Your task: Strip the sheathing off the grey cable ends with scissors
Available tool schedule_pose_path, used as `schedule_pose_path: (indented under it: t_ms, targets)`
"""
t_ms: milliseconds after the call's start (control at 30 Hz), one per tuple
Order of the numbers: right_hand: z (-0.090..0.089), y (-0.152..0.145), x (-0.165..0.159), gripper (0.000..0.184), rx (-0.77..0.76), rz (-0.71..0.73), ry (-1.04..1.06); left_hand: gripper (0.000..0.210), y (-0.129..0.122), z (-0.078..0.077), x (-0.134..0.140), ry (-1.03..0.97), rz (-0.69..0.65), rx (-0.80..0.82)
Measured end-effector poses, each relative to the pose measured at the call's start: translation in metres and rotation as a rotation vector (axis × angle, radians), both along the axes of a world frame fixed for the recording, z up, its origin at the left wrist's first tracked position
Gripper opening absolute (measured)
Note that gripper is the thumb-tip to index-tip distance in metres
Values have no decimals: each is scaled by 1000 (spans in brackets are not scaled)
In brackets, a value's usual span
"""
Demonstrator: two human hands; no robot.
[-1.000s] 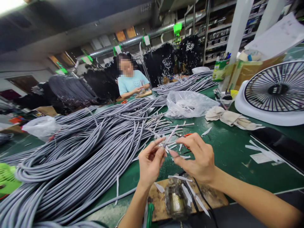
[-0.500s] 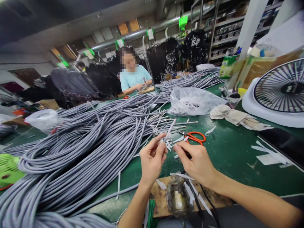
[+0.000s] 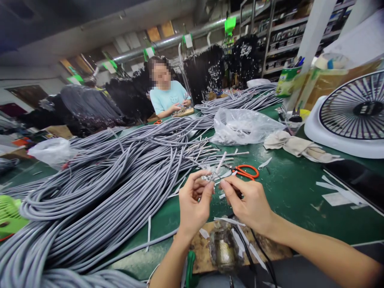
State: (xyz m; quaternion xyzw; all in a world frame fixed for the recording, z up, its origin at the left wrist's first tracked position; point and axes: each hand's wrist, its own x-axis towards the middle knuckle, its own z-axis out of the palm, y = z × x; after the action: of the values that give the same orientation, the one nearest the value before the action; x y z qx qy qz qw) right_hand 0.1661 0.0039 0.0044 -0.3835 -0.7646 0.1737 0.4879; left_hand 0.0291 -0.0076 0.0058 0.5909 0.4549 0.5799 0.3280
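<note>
My left hand [image 3: 195,202] is closed, with thumb and index finger pinching close to a pale, whitish cable end [image 3: 221,161] that points up and away beyond the fingers. Thin, shiny, wispy material [image 3: 210,175] shows around the fingertips. Almost touching it, my right hand [image 3: 250,204] pinches thumb against forefinger; whatever is between them is too small to make out. A grey cable [image 3: 162,239] runs from the pile and disappears behind my left wrist. Orange-handled scissors [image 3: 247,172] lie just past the right hand, among white scraps.
Bundled grey cables [image 3: 99,192] cover the left side of the green table [image 3: 288,200]. A wooden board [image 3: 201,256] with a metal device [image 3: 224,250] sits below my hands. Right are a plastic bag [image 3: 243,126], gloves [image 3: 300,146] and a fan [image 3: 354,116]. A co-worker [image 3: 168,96] sits opposite.
The pale cable end has shifted slightly right and sits lower behind my fingers. Wispy material now spreads around my left fingertips, and the two hands are slightly closer together.
</note>
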Motion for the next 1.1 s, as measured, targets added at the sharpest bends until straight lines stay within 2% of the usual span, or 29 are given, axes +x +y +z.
schedule_pose_path:
  t_ms: [167,267,333,400,467,533,633,700,767,833,933,1033,1100]
  targets:
    - [6,-1,4,19,41,23,-7,17,0,1,2,291,-84,41]
    - [13,0,10,21,-40,48,62,11,1,4,4,345,-142,48]
    - [17,2,15,22,-123,49,220,12,1,4,4,341,-177,24]
    - [19,7,18,18,-175,16,425,13,1,3,3,241,-207,-37]
    - [18,14,19,11,-181,-36,583,14,2,2,1,44,-251,-106]
    - [15,21,18,23,-216,-31,655,19,3,2,-1,-153,-306,-159]
    - [12,27,13,54,-362,127,679,26,4,5,-3,-315,-360,-196]
    - [11,29,9,61,-481,301,664,29,4,6,-3,-350,-383,-215]
    - [10,29,6,50,-565,452,622,32,4,6,-3,-341,-395,-234]
    - [8,27,3,31,-582,487,584,30,3,4,-2,-305,-373,-241]
    - [3,24,-2,23,-512,356,565,23,3,2,-1,-238,-264,-197]
    - [-1,20,-4,24,-444,276,517,46,3,3,0,-153,-181,-124]
    - [-2,18,-5,23,-404,275,475,46,4,4,0,-92,-173,-99]
